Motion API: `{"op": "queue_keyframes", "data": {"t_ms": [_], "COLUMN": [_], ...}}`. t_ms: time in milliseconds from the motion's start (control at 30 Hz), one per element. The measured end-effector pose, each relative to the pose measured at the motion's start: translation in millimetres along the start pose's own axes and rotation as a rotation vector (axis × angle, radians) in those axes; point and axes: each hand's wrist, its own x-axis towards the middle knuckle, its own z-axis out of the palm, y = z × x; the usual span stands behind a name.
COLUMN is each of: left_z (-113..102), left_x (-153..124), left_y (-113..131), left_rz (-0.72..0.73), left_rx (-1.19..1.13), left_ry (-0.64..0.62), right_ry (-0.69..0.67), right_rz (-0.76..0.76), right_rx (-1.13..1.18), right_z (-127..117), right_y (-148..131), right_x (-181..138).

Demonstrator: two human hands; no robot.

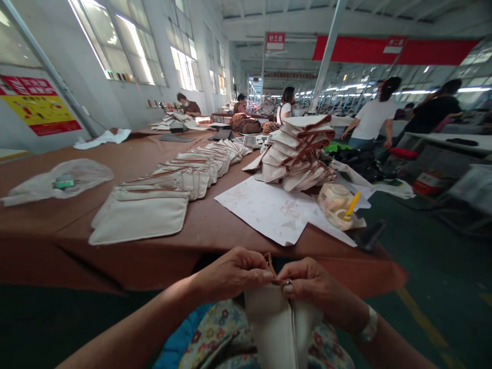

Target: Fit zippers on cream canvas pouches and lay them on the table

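My left hand (234,271) and my right hand (309,284) meet just below the table's near edge. Both pinch the top end of a cream canvas pouch (277,328) that hangs down over my lap. A brown zipper pull shows between my fingertips, and the pouch's zipper line runs down its middle. Fingers of both hands are closed on the pouch's top. On the brown table (192,230) a flat cream pouch (142,215) lies nearest me, heading a long row of similar pouches (200,169). A tall stack of folded pouches (300,154) stands to the right.
White paper sheets (277,210) lie under the stack, with a bagged object and yellow tool (340,205) beside them. A clear plastic bag (61,182) sits far left. Several people work at tables behind; two stand at the right. Green floor stretches to the right.
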Motion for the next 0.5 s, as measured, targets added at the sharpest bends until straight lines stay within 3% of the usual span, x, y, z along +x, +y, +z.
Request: {"op": "queue_keyframes", "data": {"t_ms": [167,267,433,500], "left_z": [5.4,13.2,29.4,30.6], "left_x": [0.7,-2.3,-6.1,-5.0], "left_y": [-2.1,-4.2,-5.6,-3.0], "left_rz": [-0.023,0.009,0.229,0.297], "left_rx": [-0.074,-0.062,0.498,0.59], "left_ry": [-0.011,0.069,0.422,0.447], "right_ry": [-0.06,-0.065,-0.136,-0.148], "right_rz": [-0.014,-0.062,-0.1,-0.158], "right_rx": [-0.066,-0.163,-0.243,-0.322], "right_z": [1.0,-0.5,1.0,3.9], "right_y": [-2.3,-4.8,-13.7,-19.0], "right_x": [1.7,0.1,-4.3,-5.2]}}
